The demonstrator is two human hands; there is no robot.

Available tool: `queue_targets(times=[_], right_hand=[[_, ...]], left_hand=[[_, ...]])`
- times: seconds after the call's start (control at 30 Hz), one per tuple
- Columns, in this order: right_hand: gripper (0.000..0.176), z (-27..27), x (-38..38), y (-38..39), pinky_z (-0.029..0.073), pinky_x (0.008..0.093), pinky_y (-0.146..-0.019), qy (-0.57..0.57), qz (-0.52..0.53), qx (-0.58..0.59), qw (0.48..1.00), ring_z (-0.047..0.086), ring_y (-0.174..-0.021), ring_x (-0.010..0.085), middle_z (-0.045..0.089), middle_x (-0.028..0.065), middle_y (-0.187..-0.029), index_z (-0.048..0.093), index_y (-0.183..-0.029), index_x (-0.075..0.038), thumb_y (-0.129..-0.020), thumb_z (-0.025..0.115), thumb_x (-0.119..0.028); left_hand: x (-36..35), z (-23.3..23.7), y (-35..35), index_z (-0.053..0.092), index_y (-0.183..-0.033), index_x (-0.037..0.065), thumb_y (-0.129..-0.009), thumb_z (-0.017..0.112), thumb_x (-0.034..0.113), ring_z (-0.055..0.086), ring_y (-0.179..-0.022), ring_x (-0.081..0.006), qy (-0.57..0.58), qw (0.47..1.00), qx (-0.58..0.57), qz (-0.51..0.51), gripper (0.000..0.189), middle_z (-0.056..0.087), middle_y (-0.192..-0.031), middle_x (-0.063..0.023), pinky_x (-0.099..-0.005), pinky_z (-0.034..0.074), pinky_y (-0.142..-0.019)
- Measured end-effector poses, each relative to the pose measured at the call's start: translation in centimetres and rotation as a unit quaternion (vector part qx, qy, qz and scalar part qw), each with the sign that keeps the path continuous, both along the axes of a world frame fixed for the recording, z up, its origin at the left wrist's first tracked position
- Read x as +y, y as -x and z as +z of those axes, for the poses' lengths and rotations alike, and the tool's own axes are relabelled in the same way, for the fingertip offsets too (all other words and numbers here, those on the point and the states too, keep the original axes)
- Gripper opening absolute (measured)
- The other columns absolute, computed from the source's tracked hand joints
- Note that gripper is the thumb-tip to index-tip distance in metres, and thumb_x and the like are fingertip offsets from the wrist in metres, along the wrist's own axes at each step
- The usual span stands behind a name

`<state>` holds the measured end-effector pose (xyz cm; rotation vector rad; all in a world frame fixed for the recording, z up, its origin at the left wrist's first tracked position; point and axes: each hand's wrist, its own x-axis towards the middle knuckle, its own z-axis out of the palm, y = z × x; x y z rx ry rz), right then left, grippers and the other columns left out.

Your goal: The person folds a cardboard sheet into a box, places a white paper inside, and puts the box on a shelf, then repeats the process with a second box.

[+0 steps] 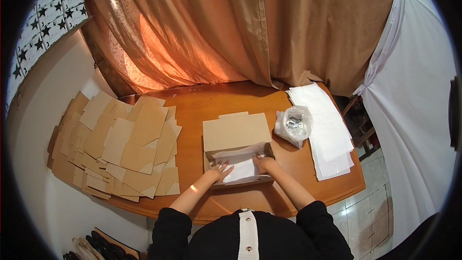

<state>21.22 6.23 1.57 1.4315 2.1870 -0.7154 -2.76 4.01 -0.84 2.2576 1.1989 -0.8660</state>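
An open cardboard box (237, 132) stands at the middle of the wooden table, its lid raised at the back. White paper (243, 167) lines the inside of the box. My left hand (220, 171) rests on the paper at the left side of the box, fingers spread. At the right side my right hand (262, 162) reaches into the box against the paper, its fingers apart and partly hidden. Neither hand holds anything that I can see.
Flat cardboard pieces (118, 139) are piled on the left of the table (192, 101). To the right of the box sits a plastic bag (294, 124) with small items inside, beside a stack of white paper sheets (323, 125). Brown curtains (288, 29) hang behind.
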Motion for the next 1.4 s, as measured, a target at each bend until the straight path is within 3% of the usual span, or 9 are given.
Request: queue_targets(times=[0.1,0.3,0.5,0.67,0.8,0.93,1.13,1.27,1.4], right_hand=[[0.073,-0.5,-0.2,0.3,0.036,0.0455,-0.099,0.014,-0.052,-0.016,0.998,0.033,-0.127,0.0372,0.026,0.0137,-0.144,0.025,-0.139,-0.007,-0.075,0.06,-0.018],[0.07,1.0,-2.0,2.2,0.038,0.0404,-0.097,-0.11,0.032,-0.131,0.985,0.035,-0.128,0.0326,0.026,0.0087,-0.146,0.024,-0.141,-0.021,-0.08,0.057,-0.02],[0.068,0.5,-1.5,1.1,0.039,0.0402,-0.095,-0.096,0.017,-0.121,0.988,0.042,-0.123,0.0313,0.024,0.0075,-0.146,0.021,-0.142,-0.026,-0.082,0.054,-0.025],[0.058,1.9,0.6,-1.3,0.041,0.0363,-0.093,0.079,0.069,0.151,0.983,0.05,-0.114,0.0305,0.05,0.015,-0.127,0.047,-0.129,-0.011,-0.088,0.045,-0.051],[0.071,5.5,-0.9,-1.2,0.04,0.0334,-0.092,0.208,0.04,0.225,0.951,0.052,-0.107,0.0242,0.057,0.0146,-0.117,0.053,-0.121,-0.004,-0.086,0.037,-0.064],[0.076,5.0,-1.5,-1.2,0.035,0.033,-0.097,0.331,0.117,0.191,0.917,0.048,-0.112,0.0237,0.052,0.0163,-0.123,0.051,-0.123,-0.002,-0.084,0.039,-0.066],[0.072,5.7,-2.4,-0.8,0.035,0.0343,-0.097,0.291,-0.016,0.141,0.946,0.046,-0.117,0.0272,0.048,0.017,-0.128,0.048,-0.125,-0.001,-0.084,0.045,-0.06],[0.064,4.9,-1.6,-0.9,0.038,0.0359,-0.094,0.241,0.004,0.134,0.961,0.049,-0.114,0.0295,0.053,0.0175,-0.123,0.05,-0.123,-0.002,-0.085,0.048,-0.053],[0.046,4.6,-0.6,-0.4,0.045,0.0396,-0.085,0.034,0.074,0.095,0.992,0.056,-0.101,0.0325,0.059,0.0174,-0.112,0.058,-0.114,-0.008,-0.078,0.059,-0.038]], left_hand=[[-0.3,0.9,-0.4,-0.002,-0.143,0.031,-0.074,0.066,0.038,0.009,-0.136,-0.0369,-0.035,0.999,0.017,-0.006,0.097,-0.005,-0.151,-0.0046,-0.0562,0.02,-0.104],[-1.0,2.3,-0.4,0.001,-0.143,0.031,-0.061,0.077,0.043,0.016,-0.134,-0.0375,-0.082,0.996,0.025,-0.006,0.113,0.002,-0.151,-0.0021,-0.0549,0.023,-0.103],[-1.1,2.3,-0.4,0.008,-0.144,0.028,-0.066,0.075,0.033,0.021,-0.134,-0.034,-0.11,0.994,0.023,-0.012,0.103,0.008,-0.151,-0.0024,-0.0536,0.024,-0.102],[0.1,3.2,-0.3,0.029,-0.138,0.012,-0.078,0.061,0.044,0.031,-0.129,-0.033,-0.046,0.993,-0.102,-0.021,0.076,0.025,-0.144,-0.0145,-0.0454,0.028,-0.103],[-0.9,9.2,-0.8,0.05,-0.124,0.004,-0.086,0.038,0.063,0.044,-0.119,-0.0324,0.203,0.937,-0.262,0.115,0.071,0.048,-0.128,-0.0194,-0.0353,0.033,-0.1],[-1.9,8.8,-0.6,0.049,-0.124,0.0,-0.086,0.034,0.064,0.047,-0.116,-0.028,0.28,0.928,-0.241,0.053,0.076,0.051,-0.125,-0.0182,-0.0327,0.034,-0.099],[-2.4,6.4,-0.5,0.048,-0.125,0.001,-0.09,0.034,0.057,0.047,-0.114,-0.0265,0.249,0.929,-0.255,0.102,0.067,0.051,-0.124,-0.0178,-0.0328,0.034,-0.098],[-1.4,6.3,-0.4,0.052,-0.12,0.001,-0.09,0.042,0.05,0.05,-0.11,-0.0261,0.256,0.917,-0.274,0.137,0.058,0.054,-0.12,-0.0173,-0.0336,0.037,-0.095],[-0.1,5.1,0.2,0.056,-0.113,0.002,-0.08,0.061,0.037,0.056,-0.101,-0.0303,0.076,0.94,-0.317,0.099,0.048,0.06,-0.108,-0.0185,-0.0371,0.044,-0.086]])
